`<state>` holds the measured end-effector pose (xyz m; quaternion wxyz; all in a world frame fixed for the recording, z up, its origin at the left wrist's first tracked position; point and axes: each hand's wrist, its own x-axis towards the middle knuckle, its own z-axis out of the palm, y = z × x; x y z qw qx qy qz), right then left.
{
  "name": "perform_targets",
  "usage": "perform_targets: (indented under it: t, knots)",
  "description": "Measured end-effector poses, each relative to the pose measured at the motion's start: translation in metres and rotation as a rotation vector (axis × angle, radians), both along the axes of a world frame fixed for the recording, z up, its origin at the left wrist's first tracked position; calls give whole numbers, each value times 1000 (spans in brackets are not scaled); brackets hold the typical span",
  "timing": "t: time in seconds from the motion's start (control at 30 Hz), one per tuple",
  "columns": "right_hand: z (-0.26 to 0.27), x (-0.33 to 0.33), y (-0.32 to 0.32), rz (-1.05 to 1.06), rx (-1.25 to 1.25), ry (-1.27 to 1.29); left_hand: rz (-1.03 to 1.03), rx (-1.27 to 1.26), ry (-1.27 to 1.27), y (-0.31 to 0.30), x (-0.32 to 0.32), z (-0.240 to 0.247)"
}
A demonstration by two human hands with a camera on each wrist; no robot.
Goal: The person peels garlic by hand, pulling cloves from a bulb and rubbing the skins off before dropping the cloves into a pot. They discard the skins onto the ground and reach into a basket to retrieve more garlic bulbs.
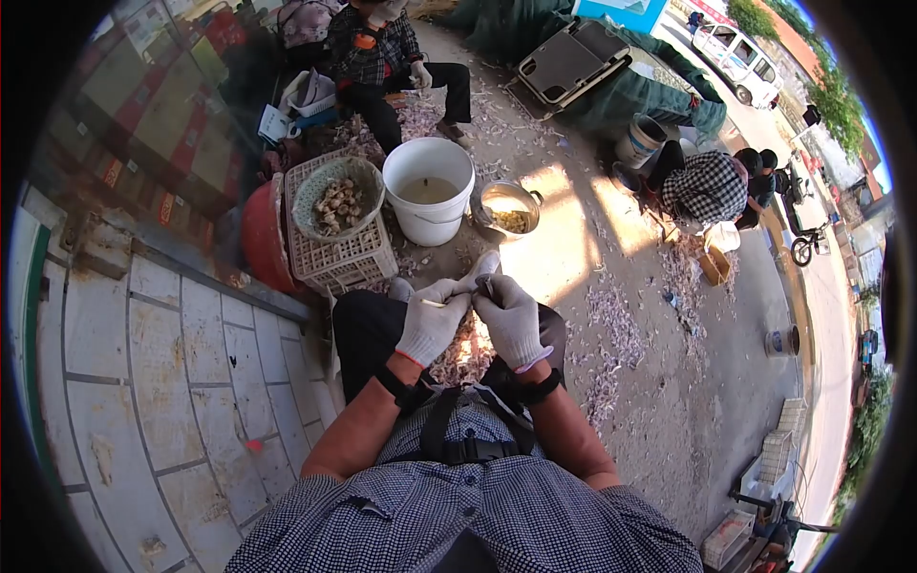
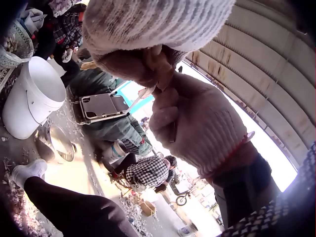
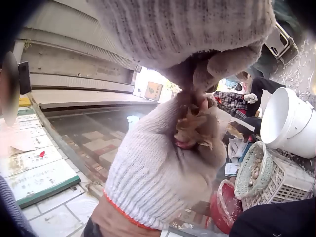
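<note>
Both hands wear whitish knit gloves and meet in front of the lap. The left hand (image 1: 430,325) curls round garlic (image 3: 190,129) with loose papery skin, seen in the right wrist view; a pale stalk-like piece (image 1: 433,303) lies across its fingers. Close beside it, the right hand (image 1: 511,323) has its thumb and fingers bent together round a thin dark piece (image 1: 489,285), whose kind I cannot tell. In the left wrist view the right hand (image 2: 202,123) touches the left (image 2: 153,29), and fingers partly hide the contact.
Ahead are a white bucket (image 1: 429,223), a metal pot (image 1: 530,205) and a basket of bulbs (image 1: 306,196) on a crate (image 1: 349,267). A red tub (image 1: 263,234) stands left. Peelings (image 1: 616,329) litter the ground. Other people sit beyond.
</note>
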<state>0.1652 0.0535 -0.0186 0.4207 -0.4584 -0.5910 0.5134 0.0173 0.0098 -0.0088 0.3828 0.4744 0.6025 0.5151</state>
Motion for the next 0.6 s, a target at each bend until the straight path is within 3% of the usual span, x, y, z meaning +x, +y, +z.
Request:
perform_targets:
  t: [0.07, 0.13, 0.17, 0.2, 0.23, 0.33, 0.4, 0.6]
  knots:
    - [3, 1, -2, 21, 106, -132, -8, -43, -48, 1, -2, -1]
    - [-1, 1, 1, 74, -93, 63, -15, -84, -95, 0, -5, 1]
    - [-2, 4, 1, 74, -93, 63, -25, -174, -339, -1, -7, 3]
    - [7, 5, 1, 96, -252, 198, -36, -263, -582, -2, -8, 5]
    - [11, 6, 1, 118, -412, 334, -36, -262, -582, -2, -7, 1]
    - [4, 7, 4, 100, -469, 479, -72, -155, -627, -1, -4, -5]
    - [1, 9, 4, 90, -467, 490, -37, -255, -854, 2, -3, -3]
    - [-2, 3, 4, 0, -390, 475, -83, -175, -561, -2, -2, 0]
